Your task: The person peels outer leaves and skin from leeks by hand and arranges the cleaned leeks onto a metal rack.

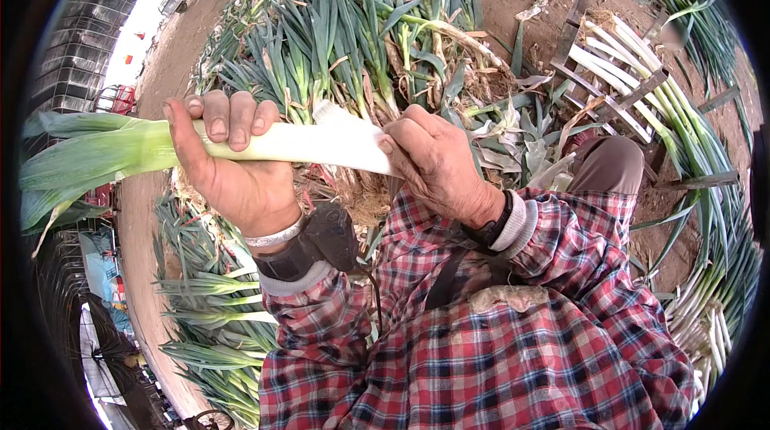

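A thick leek [293,142] lies level across the view, its green leaves fanning out at the left and its white shaft reaching right. My left hand [250,188] is closed around the shaft near where the green begins, fingers over the top and palm below. At the white end, my right hand [439,164] is closed in a pinch with the fingertips pressed together. A loose white flap of the outer layer stands up from the shaft just left of the right hand. Whether the right fingers grip the layer or the whole end is hidden.
A large heap of leeks [321,37] with soil and roots lies ahead. White-shafted leeks [642,69] rest in a metal rack [634,101] at the right. More leeks [216,310] lie at the lower left. Stripped leaves [513,141] litter the ground by my knee [613,164].
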Demonstrator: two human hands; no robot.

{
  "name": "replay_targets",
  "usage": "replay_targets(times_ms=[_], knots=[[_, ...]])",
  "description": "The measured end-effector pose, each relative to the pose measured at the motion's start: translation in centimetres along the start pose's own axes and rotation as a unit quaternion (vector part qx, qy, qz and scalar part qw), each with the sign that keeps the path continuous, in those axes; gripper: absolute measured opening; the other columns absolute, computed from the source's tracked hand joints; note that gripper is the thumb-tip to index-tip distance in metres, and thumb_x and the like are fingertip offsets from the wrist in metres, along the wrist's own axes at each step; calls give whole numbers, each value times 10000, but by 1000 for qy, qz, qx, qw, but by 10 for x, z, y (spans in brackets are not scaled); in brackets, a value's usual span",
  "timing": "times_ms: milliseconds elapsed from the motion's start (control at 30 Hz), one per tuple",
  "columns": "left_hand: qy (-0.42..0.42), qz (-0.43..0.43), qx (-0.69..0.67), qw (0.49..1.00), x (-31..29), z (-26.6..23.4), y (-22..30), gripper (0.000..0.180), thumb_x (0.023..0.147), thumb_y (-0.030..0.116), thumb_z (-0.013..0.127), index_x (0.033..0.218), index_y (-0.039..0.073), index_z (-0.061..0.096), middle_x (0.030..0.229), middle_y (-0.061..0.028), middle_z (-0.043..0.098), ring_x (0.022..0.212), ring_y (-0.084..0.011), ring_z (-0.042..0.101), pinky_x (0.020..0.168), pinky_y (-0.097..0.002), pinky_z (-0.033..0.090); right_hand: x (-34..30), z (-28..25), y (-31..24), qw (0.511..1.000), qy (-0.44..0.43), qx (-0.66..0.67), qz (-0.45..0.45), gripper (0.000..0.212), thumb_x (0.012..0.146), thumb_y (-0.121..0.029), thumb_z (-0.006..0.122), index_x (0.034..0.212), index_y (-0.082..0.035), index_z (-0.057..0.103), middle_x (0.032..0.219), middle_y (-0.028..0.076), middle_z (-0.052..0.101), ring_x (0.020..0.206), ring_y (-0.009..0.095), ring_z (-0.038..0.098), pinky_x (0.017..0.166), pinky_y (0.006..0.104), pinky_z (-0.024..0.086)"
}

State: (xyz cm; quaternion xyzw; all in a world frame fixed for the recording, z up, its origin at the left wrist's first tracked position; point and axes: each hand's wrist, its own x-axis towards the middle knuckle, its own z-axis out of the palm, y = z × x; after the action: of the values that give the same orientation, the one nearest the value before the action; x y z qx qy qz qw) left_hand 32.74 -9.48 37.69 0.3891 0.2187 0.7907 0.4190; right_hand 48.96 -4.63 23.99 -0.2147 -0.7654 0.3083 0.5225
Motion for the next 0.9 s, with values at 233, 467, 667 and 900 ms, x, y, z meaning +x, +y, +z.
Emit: replay_targets(times_ms=[233, 467, 667, 900], knots=[[-49, -16, -42, 998, 11, -1, 13, 261, 995, 324, 556, 872, 94, 568, 624, 21, 462, 539, -85, 409, 585, -287, 367, 12, -11, 5, 920, -7, 309, 240, 311, 1041, -299, 481, 967, -10, 569, 813, -10, 547, 709, 72, 472, 643, 248, 424], [148, 5, -7, 989, 12, 3, 0, 192, 929, 211, 664, 957, 59, 550, 752, -7, 489, 677, -112, 473, 690, -306, 438, 7, -11, 20, 639, 176, 638, 392, 267, 1042, -239, 447, 1130, 6, 509, 893, 107, 626, 736, 204, 652, 661, 372, 588], [92, -68, -68, 991, 15, -72, 12, 229, 987, 234, 580, 828, 75, 535, 669, 33, 473, 595, -90, 447, 598, -278, 408, -8, -53, 5, 792, 5, 480, 378, 282, 1010, -310, 549, 911, -46, 534, 684, -33, 482, 525, 52, 394, 472, 243, 364], [103, -34, -76, 991, 28, -85, 65, 288, 985, 209, 575, 737, 100, 476, 623, 36, 424, 549, -84, 425, 574, -275, 389, -80, -94, 38, 965, -225, -86, 107, 368, 875, -337, 697, 1043, -27, 589, 813, 156, 614, 770, 312, 656, 659, 431, 501]])
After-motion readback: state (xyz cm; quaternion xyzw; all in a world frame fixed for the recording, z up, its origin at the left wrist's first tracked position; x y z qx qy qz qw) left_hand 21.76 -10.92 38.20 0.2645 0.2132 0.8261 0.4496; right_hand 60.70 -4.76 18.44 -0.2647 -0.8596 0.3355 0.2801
